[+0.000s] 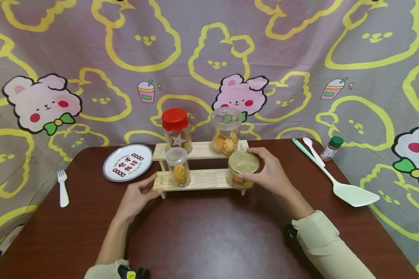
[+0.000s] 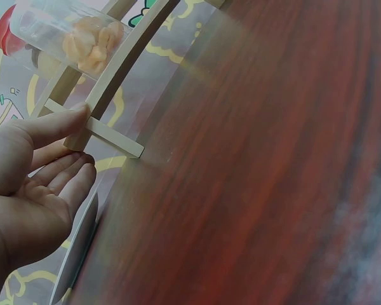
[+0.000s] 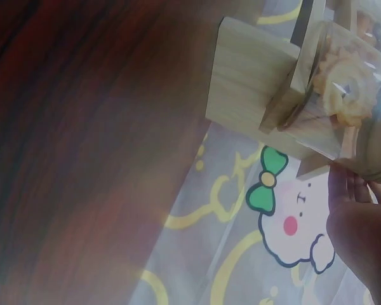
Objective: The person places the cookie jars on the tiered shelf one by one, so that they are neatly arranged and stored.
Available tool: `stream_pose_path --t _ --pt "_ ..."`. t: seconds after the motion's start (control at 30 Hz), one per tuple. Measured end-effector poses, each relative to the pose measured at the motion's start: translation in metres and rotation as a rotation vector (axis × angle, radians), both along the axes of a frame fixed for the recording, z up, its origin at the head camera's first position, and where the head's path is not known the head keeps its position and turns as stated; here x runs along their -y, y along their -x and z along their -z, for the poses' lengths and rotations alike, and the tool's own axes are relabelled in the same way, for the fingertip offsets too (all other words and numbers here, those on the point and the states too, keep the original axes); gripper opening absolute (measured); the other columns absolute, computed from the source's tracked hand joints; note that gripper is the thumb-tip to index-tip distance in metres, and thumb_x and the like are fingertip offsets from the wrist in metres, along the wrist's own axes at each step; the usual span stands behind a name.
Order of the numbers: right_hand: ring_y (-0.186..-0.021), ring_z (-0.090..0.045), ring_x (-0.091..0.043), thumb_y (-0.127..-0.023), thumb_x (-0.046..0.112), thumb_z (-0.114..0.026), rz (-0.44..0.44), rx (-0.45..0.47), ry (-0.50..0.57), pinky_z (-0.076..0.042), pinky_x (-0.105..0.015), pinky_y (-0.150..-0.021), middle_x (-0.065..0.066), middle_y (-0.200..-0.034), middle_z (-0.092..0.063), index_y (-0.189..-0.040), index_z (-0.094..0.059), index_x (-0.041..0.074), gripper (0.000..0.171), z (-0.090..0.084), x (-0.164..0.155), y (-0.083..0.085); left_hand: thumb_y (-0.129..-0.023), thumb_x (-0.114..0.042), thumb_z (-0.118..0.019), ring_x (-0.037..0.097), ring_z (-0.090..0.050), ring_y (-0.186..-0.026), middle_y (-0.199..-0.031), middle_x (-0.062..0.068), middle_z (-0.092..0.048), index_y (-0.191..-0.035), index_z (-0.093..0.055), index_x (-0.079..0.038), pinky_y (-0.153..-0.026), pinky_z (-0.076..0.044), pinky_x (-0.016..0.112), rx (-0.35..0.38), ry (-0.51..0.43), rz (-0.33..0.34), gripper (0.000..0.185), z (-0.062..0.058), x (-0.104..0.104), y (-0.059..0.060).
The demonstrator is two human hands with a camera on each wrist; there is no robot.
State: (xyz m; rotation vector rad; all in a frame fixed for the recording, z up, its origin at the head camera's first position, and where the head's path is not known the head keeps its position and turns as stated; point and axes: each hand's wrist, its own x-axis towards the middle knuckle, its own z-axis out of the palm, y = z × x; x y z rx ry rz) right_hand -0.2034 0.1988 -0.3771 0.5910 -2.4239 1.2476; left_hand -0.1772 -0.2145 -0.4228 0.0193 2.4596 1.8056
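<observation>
Four jars sit on a two-step wooden shelf. Right hand grips the gold-lidded jar at the lower step's 3 o'clock end (fingers curled around the lid). Left hand, fingers relaxed, touches the shelf's 9 o'clock end. A plate lies at 10 o'clock.

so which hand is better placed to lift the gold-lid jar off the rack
Right. The right hand already curls round the gold-lid jar on the lower shelf. The left hand only touches the far end of the rack, so it could steady it.
</observation>
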Motion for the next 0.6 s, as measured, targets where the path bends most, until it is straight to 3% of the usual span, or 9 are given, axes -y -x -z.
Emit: stream_pose_path --t 0.6 --pt "-0.099 -0.057 -0.019 -0.066 0.026 -0.098 -0.025 -0.004 0.001 -0.048 -0.027 -0.077 -0.008 -0.115 -0.063 -0.130 -0.062 0.001 0.078 -0.003 0.031 -0.001 -0.092 -0.012 -0.077 0.032 -0.036 -0.142 -0.156 0.012 -0.040 -0.150 -0.046 -0.001 -0.107 -0.040 0.031 -0.005 -0.037 0.022 0.067 -0.002 0.001 -0.001"
